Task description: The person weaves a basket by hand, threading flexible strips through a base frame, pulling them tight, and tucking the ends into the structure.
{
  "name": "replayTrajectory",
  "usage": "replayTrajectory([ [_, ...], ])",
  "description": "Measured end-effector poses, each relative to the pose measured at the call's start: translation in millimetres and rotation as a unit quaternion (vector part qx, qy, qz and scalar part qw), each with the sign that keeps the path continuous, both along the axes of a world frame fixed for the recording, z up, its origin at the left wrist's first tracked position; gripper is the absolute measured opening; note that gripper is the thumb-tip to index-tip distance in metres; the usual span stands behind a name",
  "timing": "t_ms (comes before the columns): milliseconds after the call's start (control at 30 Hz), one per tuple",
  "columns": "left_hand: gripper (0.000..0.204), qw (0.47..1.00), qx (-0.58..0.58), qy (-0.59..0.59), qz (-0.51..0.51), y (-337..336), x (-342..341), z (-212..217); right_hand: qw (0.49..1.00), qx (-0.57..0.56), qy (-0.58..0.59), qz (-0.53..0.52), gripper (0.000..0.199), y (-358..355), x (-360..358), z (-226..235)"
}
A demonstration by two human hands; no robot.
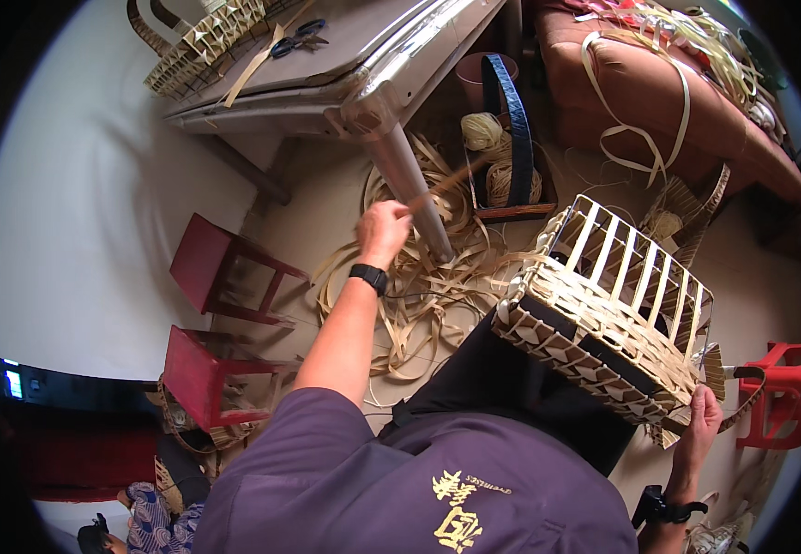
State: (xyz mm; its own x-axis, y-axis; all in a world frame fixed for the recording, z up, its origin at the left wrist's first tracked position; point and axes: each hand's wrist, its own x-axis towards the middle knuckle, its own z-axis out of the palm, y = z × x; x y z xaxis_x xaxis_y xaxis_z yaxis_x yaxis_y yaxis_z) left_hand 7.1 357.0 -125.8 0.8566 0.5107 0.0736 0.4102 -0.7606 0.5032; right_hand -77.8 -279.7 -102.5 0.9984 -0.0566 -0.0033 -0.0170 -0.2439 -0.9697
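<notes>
On the lap, a half-woven basket (608, 314) is steadied, its bare uprights tilted away from the body. Right hand (698, 427): curled under the basket's lower corner. Left hand (384, 231): raised left of the basket, fist closed on a weaving strip (446, 180), judged mid-pull. Loose strips (419, 286) lie on the floor beyond the basket. The pull should stay even to tighten the weave.

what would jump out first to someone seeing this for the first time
The half-woven basket on the person's lap at right of centre, steadied at its lower corner by the right hand. Next, the left hand, raised mid-frame and pulling a strip taut, above loose strips heaped on the floor.
</notes>
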Motion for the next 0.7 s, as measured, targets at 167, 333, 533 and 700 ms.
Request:
replayTrajectory([
  [167, 0.032, 0.949, -0.195, -0.144, -0.201, -45, 4, 32, 0.992, 0.079, 0.084, -0.054, 0.028, 3, 0, -2],
  [333, 0.035, 0.879, -0.333, 0.072, -0.334, -149, 6, 92, 0.973, 0.168, 0.155, -0.024, 0.026, -2, 8, 15],
  [533, 0.030, 0.834, -0.400, 0.037, -0.379, -137, 21, 67, 0.929, 0.248, 0.275, -0.004, 0.031, 15, 15, 47],
  [700, 0.022, 0.753, -0.540, 0.059, -0.371, -131, 12, 55, 0.925, 0.261, 0.274, 0.028, 0.029, -3, 17, 41],
])
